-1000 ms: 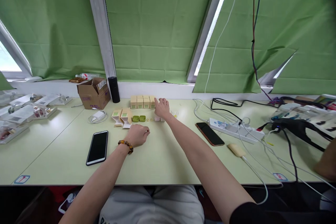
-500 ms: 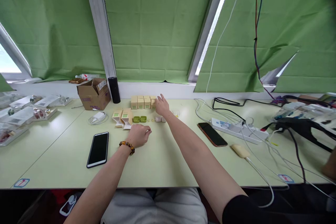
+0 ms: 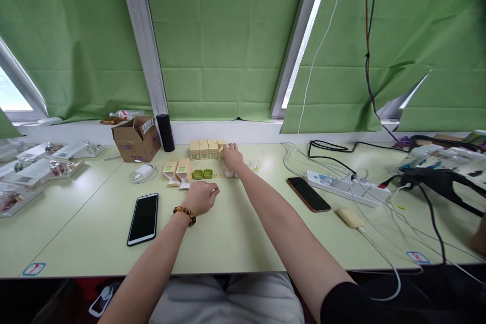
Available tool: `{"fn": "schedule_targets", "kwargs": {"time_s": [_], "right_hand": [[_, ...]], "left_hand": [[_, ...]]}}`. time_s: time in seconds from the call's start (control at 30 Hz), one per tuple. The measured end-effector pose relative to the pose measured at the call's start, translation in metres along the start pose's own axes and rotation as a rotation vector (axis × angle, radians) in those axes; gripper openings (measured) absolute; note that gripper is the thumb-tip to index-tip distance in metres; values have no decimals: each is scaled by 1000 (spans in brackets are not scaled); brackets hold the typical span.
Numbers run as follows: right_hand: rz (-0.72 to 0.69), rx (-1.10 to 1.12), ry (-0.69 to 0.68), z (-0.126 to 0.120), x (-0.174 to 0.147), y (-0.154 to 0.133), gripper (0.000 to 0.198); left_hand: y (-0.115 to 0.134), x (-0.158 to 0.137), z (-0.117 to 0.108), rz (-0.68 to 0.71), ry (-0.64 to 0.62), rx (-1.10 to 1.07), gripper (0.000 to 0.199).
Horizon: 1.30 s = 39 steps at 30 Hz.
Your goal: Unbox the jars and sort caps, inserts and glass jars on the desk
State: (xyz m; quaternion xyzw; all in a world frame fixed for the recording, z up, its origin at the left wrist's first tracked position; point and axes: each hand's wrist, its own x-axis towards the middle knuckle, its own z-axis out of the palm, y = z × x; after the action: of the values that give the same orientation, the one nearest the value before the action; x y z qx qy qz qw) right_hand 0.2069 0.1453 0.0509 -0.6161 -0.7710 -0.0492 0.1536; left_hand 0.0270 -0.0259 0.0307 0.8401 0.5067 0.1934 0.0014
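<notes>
My right hand [image 3: 233,158] reaches to the right end of a row of small tan boxes [image 3: 204,150], its fingers closed on the end box [image 3: 220,154], which is partly hidden by them. My left hand [image 3: 203,197] rests on the table with curled fingers and no object showing in them; a beaded bracelet [image 3: 185,214] is on that wrist. Ahead of it lie two opened tan boxes [image 3: 177,172], two small green trays [image 3: 202,174] and a few tiny yellowish pieces [image 3: 217,175]. Small pale pink items [image 3: 230,173] sit below my right hand, and a clear container with yellow bits [image 3: 254,166] is beside it.
Phones lie at left [image 3: 143,219] and right [image 3: 308,194]. A white power strip [image 3: 346,187] with tangled cables and a cream power bank [image 3: 349,217] occupy the right side. A cardboard box [image 3: 135,143], a black cylinder [image 3: 165,132] and a coiled white charger [image 3: 143,171] stand back left.
My right hand has come down and slightly nearer, its raised fingers now closing on the end box, which looks shifted forward. My left hand stays in place.
</notes>
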Motion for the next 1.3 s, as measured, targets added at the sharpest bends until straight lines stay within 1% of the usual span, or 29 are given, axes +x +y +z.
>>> {"fn": "schedule_targets", "kwargs": {"time_s": [0.1,0.2,0.3,0.37,0.4,0.47,0.53,0.57,0.6,0.7,0.8,0.87,0.93,1.0,1.17,1.23,1.3], "right_hand": [[24,40,-12,-4,-3,2,45],[42,76,25,-12,-10,4,40],[50,169,148,-24,-28,3,45],[16,412,308,-29,-51,1,51],[-25,524,339,-31,-67,0,54],[-99,661,332,-30,-102,-2,59],[-145,721,252,-26,-139,-2,60],[-170,746,211,-23,-155,-1,60],[-184,772,179,-20,-169,0,59],[-188,846,96,-10,-191,6,58],[-162,864,17,-4,-193,10,69],[-148,848,-32,-3,-191,10,75],[-136,835,-56,-3,-190,10,74],[-128,825,-60,-4,-191,10,72],[-139,744,-27,-4,-189,18,68],[-84,701,26,-4,-186,25,58],[-7,684,49,-3,-183,31,46]], "left_hand": [[-1,0,2,-1,12,-12,29],[-3,0,3,4,45,-30,28],[-7,0,3,11,137,-57,28],[-11,2,1,8,234,-96,25],[-13,3,1,7,288,-130,23],[-15,5,-1,2,392,-222,20],[-17,8,-2,-12,443,-333,24],[-17,9,-2,-22,433,-396,27],[-16,10,-2,-29,395,-466,31],[-14,12,-1,-11,200,-694,41],[-14,11,1,14,51,-853,52],[-15,10,3,16,-27,-907,61],[-15,9,6,1,-85,-925,64],[-16,8,9,-16,-96,-918,59],[-22,9,14,-50,-39,-860,41],[-27,9,15,-100,-10,-817,38],[-31,9,15,-146,23,-768,36]]}}
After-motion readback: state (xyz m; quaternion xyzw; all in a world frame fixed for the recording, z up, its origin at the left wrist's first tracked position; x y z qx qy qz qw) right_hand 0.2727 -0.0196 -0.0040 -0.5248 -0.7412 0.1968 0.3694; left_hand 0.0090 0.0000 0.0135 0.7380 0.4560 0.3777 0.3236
